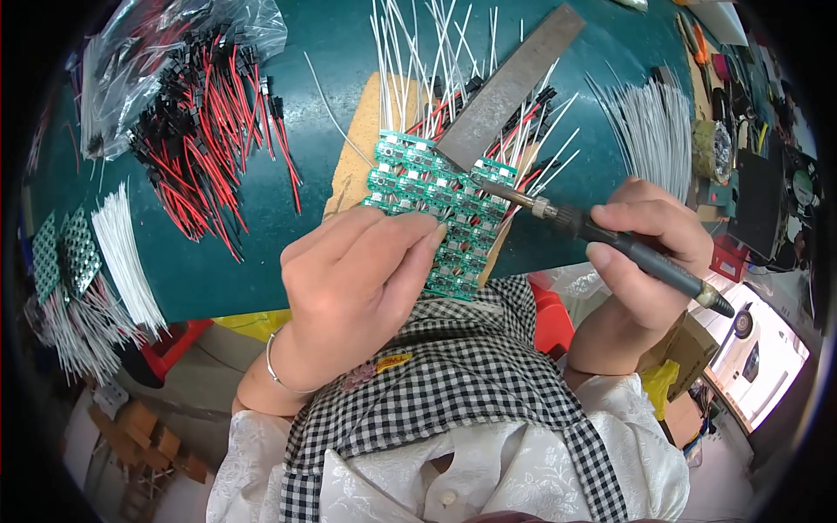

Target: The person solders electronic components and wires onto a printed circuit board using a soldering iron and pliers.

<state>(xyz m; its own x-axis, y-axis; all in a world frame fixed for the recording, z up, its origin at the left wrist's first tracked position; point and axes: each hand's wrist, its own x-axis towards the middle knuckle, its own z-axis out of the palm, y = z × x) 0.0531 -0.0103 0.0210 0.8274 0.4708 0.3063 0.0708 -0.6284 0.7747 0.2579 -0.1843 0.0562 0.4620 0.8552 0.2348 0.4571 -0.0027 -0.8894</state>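
Observation:
My right hand [649, 248] grips a black-handled soldering iron [641, 253], its metal tip reaching left to the upper right part of a green circuit board panel [397, 180]. Fingers pinched together, my left hand [357, 270] rests over the panel's left middle; what the fingertips hold is hidden. The panel carries rows of small boards and lies on a tan board [356, 179] at the table's front edge. A flat grey metal bar [514, 83] lies slanted across the wires, its lower end on the panel. White wires [401, 44] and red-black wires run out beyond the panel.
Red-black connector leads [205, 139] lie heaped at the left by a clear plastic bag [131, 78]. White wire bundles lie at the left [126, 257] and right [649, 131]. More green panels [80, 248] with wires sit far left. Tools, including orange-handled ones [699, 42], line the right side.

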